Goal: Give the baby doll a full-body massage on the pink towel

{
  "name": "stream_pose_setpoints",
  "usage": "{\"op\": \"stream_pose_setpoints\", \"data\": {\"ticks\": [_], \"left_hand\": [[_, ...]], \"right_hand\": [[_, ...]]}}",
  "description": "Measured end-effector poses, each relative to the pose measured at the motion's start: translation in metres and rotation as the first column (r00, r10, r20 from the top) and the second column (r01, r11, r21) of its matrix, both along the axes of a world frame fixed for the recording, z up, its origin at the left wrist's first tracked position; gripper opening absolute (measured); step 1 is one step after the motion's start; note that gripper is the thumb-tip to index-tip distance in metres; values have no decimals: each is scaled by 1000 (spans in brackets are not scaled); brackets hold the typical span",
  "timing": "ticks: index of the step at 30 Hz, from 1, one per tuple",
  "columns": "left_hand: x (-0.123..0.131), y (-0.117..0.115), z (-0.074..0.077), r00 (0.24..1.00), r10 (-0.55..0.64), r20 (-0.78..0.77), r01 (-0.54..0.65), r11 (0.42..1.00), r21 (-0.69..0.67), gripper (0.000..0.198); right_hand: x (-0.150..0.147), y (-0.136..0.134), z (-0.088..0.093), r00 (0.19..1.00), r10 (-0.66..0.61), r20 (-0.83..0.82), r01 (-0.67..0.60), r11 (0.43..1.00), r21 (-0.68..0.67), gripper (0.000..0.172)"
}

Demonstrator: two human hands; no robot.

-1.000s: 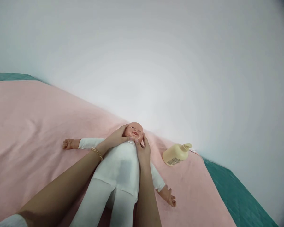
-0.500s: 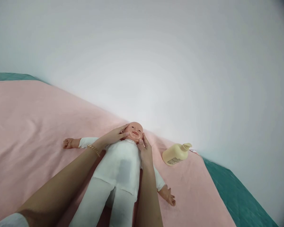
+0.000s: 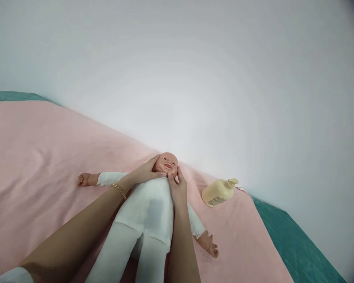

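Note:
A baby doll (image 3: 149, 198) with a cloth body lies on its back, arms spread wide. My left hand (image 3: 144, 172) cups one side of its head, fingers along the cheek and thumb below the chin. Against the opposite cheek rests my right hand (image 3: 179, 189), its thumb near the chin too. Between them the two hands hold the doll's head, whose smooth face is turned up. The fingertips behind the head are partly hidden. A gold-coloured bracelet (image 3: 119, 190) circles my left wrist.
A pale yellow pump bottle (image 3: 218, 192) leans or lies tilted to the right of the doll. Underneath is a pink cloth (image 3: 41, 157), with a green quilted cover (image 3: 295, 230) showing at the right. A plain white wall (image 3: 177, 70) rises behind the doll's head.
Both thumbs have slid inward and down from the cheeks to the chin, closer together. My right hand has shifted slightly left. The doll and bottle stay about where they were.

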State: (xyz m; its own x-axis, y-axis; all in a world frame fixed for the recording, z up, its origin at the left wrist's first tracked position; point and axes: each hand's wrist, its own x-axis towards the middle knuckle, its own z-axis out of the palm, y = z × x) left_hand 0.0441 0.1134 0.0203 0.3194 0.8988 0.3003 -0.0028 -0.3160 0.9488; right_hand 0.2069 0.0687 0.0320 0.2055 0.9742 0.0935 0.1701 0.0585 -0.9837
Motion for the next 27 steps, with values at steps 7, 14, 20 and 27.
{"op": "stream_pose_setpoints", "data": {"ticks": [7, 14, 20, 27], "left_hand": [[-4, -4, 5, 998, 18, -63, -21, 999, -41, 84], [0, -3, 0, 996, 64, -56, -65, 998, -18, 80], [-2, -3, 2, 991, 100, -88, -99, 995, 17, 74], [-9, -1, 6, 994, 21, -103, -18, 999, 29, 62]], "right_hand": [[-2, 7, -14, 999, -41, 4, 41, 999, 26, 83], [-3, 7, -15, 999, -48, -6, 49, 998, 45, 83], [-2, 8, -15, 998, -66, 14, 65, 996, 64, 81], [2, 7, -10, 999, -36, -2, 36, 998, 48, 82]]}}
